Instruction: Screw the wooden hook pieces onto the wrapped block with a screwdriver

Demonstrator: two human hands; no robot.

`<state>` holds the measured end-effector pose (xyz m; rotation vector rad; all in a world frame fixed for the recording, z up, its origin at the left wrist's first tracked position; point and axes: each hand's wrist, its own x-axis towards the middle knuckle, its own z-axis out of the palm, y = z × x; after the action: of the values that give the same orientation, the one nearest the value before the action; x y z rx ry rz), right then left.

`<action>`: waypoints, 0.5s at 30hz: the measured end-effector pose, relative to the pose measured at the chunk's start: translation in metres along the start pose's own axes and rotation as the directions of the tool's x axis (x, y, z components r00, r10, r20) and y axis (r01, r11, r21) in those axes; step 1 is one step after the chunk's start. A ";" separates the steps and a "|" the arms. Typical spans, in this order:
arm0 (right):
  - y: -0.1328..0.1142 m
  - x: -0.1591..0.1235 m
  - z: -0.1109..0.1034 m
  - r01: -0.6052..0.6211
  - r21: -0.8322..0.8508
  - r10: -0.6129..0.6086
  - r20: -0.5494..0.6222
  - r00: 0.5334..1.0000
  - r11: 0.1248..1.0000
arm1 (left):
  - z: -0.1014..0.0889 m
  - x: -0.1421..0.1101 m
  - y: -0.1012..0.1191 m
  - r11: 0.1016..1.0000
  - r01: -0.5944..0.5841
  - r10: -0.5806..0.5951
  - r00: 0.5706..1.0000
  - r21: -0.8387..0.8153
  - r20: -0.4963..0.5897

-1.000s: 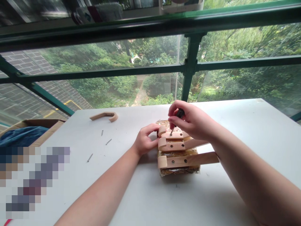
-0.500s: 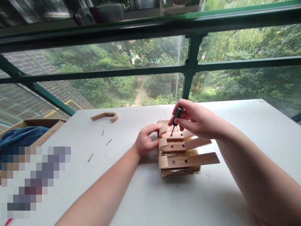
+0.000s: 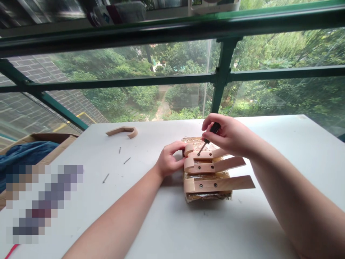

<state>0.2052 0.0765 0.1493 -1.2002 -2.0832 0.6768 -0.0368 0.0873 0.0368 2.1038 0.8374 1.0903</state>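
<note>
Head-worn view, forward and down tabletop (image 3: 299, 144)

Our left hand (image 3: 171, 158) and right hand (image 3: 229, 136) are bare; our forearms (image 3: 115, 212), bare too, widen from slim wrists (image 3: 158, 172).

We had three hooks (image 3: 206, 168) across a block (image 3: 206, 176), three screws (image 3: 127, 160) left of it, a fourth hook (image 3: 121, 129) behind those — a box (image 3: 67, 144) left of our table (image 3: 285, 158).
</note>
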 end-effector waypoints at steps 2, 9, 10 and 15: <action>-0.002 -0.001 0.003 0.034 0.058 -0.034 -0.001 0.999 0.998 | 0.000 0.000 0.000 1.000 0.007 -0.007 1.000 0.003 -0.002; -0.010 -0.003 0.009 0.103 0.223 -0.113 0.036 0.993 0.969 | 0.000 0.000 0.000 1.000 0.007 -0.007 1.000 0.004 -0.005; -0.009 -0.004 0.008 0.101 0.219 -0.112 0.040 0.993 0.971 | 0.000 -0.001 0.000 1.000 0.007 -0.007 1.000 0.003 -0.006; -0.006 -0.004 0.002 0.079 0.273 -0.116 0.124 0.985 0.959 | 0.000 0.000 0.000 1.000 0.009 -0.009 1.000 0.000 -0.001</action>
<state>0.2016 0.0699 0.1514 -0.9156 -2.0668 0.9842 -0.0371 0.0873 0.0367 2.0984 0.8463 1.0867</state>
